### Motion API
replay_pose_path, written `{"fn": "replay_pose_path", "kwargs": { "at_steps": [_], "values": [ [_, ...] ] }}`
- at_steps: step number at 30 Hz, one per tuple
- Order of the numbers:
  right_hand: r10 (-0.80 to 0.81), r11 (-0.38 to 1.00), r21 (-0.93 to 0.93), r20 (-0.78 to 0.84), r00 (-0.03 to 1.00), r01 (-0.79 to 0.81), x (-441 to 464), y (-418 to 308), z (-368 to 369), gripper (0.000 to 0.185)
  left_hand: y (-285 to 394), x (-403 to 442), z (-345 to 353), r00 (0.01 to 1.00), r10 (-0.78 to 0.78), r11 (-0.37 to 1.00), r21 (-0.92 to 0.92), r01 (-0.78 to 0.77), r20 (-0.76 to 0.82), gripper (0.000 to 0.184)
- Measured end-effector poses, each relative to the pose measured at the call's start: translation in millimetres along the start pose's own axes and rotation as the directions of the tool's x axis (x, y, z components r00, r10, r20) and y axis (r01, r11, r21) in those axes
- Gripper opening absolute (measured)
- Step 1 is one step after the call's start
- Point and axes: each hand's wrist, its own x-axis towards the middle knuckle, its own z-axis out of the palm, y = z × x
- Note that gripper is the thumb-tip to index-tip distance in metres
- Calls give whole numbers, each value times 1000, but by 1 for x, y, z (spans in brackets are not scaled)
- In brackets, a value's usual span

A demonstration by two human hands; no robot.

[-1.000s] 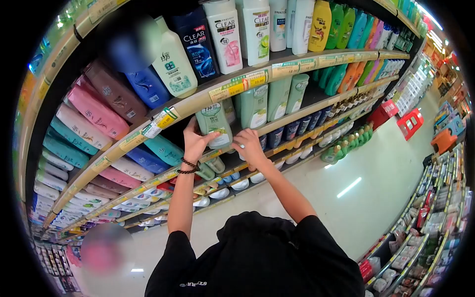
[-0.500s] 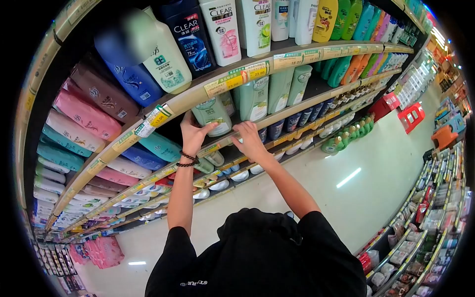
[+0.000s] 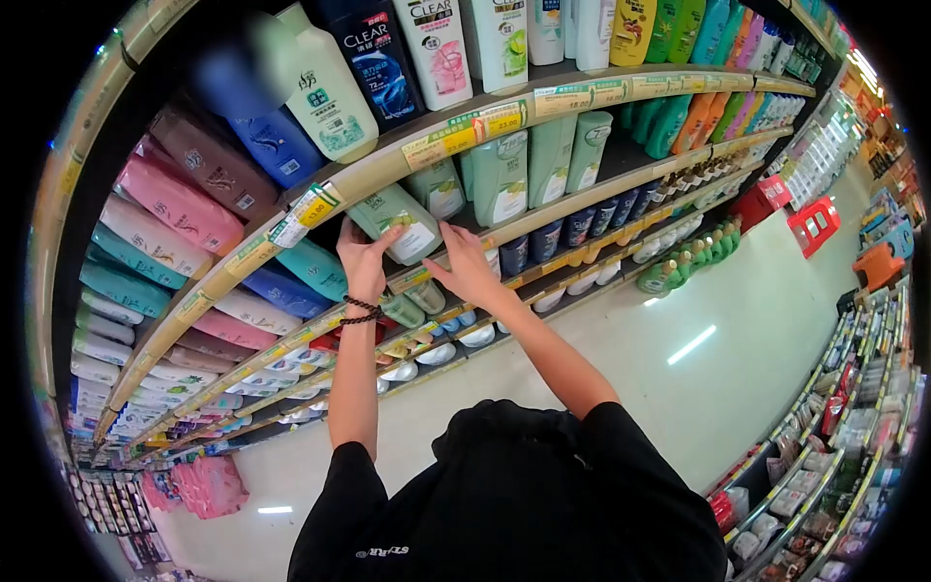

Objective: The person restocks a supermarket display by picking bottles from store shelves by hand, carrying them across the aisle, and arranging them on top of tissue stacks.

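A pale green shampoo bottle (image 3: pixel 400 229) leans at the front of the second shelf, its top tilted to the left. My left hand (image 3: pixel 367 260) grips it, with the thumb across the front and the other fingers hidden behind its left side. My right hand (image 3: pixel 467 264) is at the bottle's lower right corner, thumb and fingers apart; whether it touches the bottle I cannot tell. Just behind stands a similar green bottle (image 3: pixel 442 194), and to the right a larger pale green bottle (image 3: pixel 500 179) stands upright.
Above runs a shelf edge with price tags (image 3: pixel 465 136), below a row of shampoo bottles including a dark blue one (image 3: pixel 376 73). To the left lie pink bottles (image 3: pixel 184 209). Dark blue containers (image 3: pixel 545 242) line a lower shelf. A red basket (image 3: pixel 813 228) stands on the floor at right.
My left hand has drawn the green bottle left and towards me, tilting it further, so more of the bottle behind shows. My right hand has moved left with it.
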Motion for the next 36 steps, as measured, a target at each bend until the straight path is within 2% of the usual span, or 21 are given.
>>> {"fn": "replay_pose_path", "kwargs": {
  "at_steps": [3,6,10,13,15,18,21,23,26,29,30,33,34,35,36],
  "values": [
    [129,989,78,-14,992,-128,1,-8,1,64,5,-6,1,1000,-8,1000,3,8,9,57],
    [130,955,275,-57,990,-110,-2,-14,-2,66,13,-14,2,998,-67,996,-49,68,12,56],
    [229,822,515,90,969,-242,-24,-30,-20,67,18,-34,-1,978,-195,973,-110,202,71,55],
    [241,682,655,220,945,-327,-54,-44,-30,70,24,-75,10,955,-295,945,-136,298,44,56],
    [221,619,671,348,911,-407,-72,-49,-59,72,22,-116,19,951,-309,948,-81,307,-14,57],
    [126,619,625,517,847,-474,-118,-21,-97,71,17,-176,38,926,-370,928,69,365,79,62],
    [282,378,698,538,794,-607,-167,-1,-135,64,-6,-226,66,868,-447,892,173,417,214,68],
    [372,376,790,350,860,-484,-194,13,-160,60,-24,-252,91,812,-522,847,271,457,261,70],
    [546,356,807,230,806,-471,-206,7,-227,54,-34,-278,138,758,-546,808,464,363,357,76],
    [642,379,806,126,757,-455,-237,17,-280,45,-49,-297,184,695,-484,822,549,152,532,81],
    [674,360,818,103,731,-448,-249,20,-295,42,-44,-303,205,680,-493,828,532,177,542,78],
    [719,345,849,34,694,-400,-285,31,-346,32,-55,-321,248,580,-487,840,533,106,652,77],
    [714,358,844,27,699,-399,-301,37,-363,30,-55,-329,265,570,-449,857,513,56,688,77],
    [708,372,839,21,706,-397,-315,43,-380,29,-54,-334,282,527,-438,835,547,-63,729,76],
    [699,378,835,26,714,-401,-323,40,-402,26,-58,-342,296,486,-423,848,523,-85,765,76]
  ]
}}
